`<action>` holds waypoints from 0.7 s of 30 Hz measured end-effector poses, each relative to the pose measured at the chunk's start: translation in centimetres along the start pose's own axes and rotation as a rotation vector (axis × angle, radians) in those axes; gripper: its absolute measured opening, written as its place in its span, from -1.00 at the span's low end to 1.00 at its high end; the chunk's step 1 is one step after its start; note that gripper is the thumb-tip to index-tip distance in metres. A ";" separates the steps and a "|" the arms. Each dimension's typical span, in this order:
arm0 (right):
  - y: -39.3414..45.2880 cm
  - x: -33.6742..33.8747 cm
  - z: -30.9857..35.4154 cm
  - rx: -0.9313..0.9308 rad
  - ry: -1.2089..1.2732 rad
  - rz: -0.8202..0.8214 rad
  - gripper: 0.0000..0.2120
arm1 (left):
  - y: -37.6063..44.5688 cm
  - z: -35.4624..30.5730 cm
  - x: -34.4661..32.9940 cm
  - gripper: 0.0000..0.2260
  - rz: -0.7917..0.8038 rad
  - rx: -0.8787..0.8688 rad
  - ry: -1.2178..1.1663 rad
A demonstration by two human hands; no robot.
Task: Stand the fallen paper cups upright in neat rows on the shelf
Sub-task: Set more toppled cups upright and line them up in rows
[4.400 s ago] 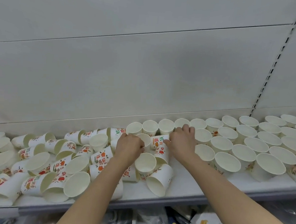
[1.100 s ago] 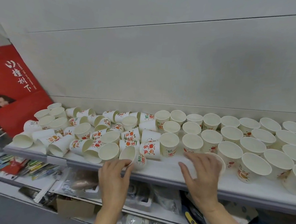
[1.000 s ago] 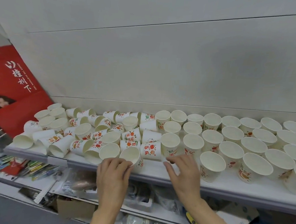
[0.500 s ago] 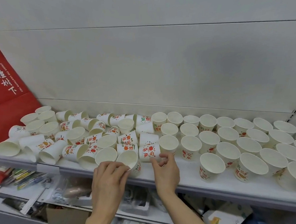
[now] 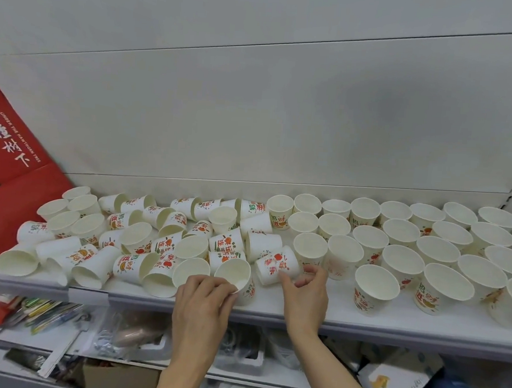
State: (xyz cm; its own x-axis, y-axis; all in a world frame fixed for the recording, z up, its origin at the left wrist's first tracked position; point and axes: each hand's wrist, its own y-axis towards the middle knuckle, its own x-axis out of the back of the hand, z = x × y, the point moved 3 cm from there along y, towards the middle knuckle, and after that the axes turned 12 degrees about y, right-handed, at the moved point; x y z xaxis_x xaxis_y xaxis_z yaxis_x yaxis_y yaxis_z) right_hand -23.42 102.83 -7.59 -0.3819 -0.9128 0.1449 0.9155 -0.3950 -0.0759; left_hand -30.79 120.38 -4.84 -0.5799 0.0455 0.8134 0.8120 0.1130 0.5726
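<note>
Several white paper cups with red and green print lie fallen in a heap [image 5: 144,235] on the left half of the white shelf [image 5: 286,314]. On the right half, upright cups [image 5: 426,237] stand in rows. My left hand [image 5: 203,307] grips the near rim of a tilted cup [image 5: 237,275] at the shelf's front. My right hand [image 5: 305,296] pinches the base end of a fallen cup [image 5: 276,264] that lies on its side beside the upright rows.
A red poster [image 5: 8,163] leans at the far left. Grey wall panels back the shelf. Below it a lower shelf holds packets [image 5: 32,309], plastic bags and a white box [image 5: 396,379]. Bare shelf shows along the front, right of my hands.
My right hand left the front-row upright cup, moved left and took hold of a fallen cup. My left hand closed on the tilted cup's rim. The view shifted slightly.
</note>
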 end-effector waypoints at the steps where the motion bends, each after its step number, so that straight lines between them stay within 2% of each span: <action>1: 0.0 -0.1 0.0 0.001 0.000 0.013 -0.52 | 0.0 0.1 -0.1 -0.88 0.000 -0.006 -0.002; 4: -0.1 -0.6 -0.1 0.014 -0.060 0.063 -0.49 | 0.1 0.3 -0.5 -0.88 0.003 -0.020 -0.016; 7: -0.5 -1.0 0.1 0.063 -0.147 0.064 -0.71 | 0.0 0.5 -0.8 -0.88 0.001 -0.044 -0.030; 9: -1.1 -1.0 0.3 0.121 -0.094 0.064 -0.82 | 0.0 0.7 -0.6 -0.91 -0.017 -0.064 -0.040; 11: -1.7 -0.5 0.7 0.184 -0.033 0.091 -0.86 | 0.1 1.0 -0.3 -0.93 -0.039 -0.087 -0.055; 14: -2.9 1.5 1.6 0.398 -0.055 0.104 -0.88 | 0.4 0.6 0.2 -0.86 -0.050 -0.101 -0.119; 17: -3.9 5.0 2.8 0.709 -0.089 -0.025 -0.89 | 1.1 -1.2 -0.2 -0.93 -0.023 -0.137 -0.223; 21: -4.0 11.2 2.9 0.844 -0.168 -0.127 -0.83 | 1.9 -6.2 -2.1 -0.95 0.091 -0.310 -0.278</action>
State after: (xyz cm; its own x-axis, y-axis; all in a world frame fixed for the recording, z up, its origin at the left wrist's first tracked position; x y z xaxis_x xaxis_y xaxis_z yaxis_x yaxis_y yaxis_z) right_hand -31.00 94.46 -2.79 -0.5245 -0.8134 0.2517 0.6808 -0.2232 0.6976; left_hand -27.64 114.38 -4.87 -0.4662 0.3122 0.8278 0.8176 -0.2053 0.5379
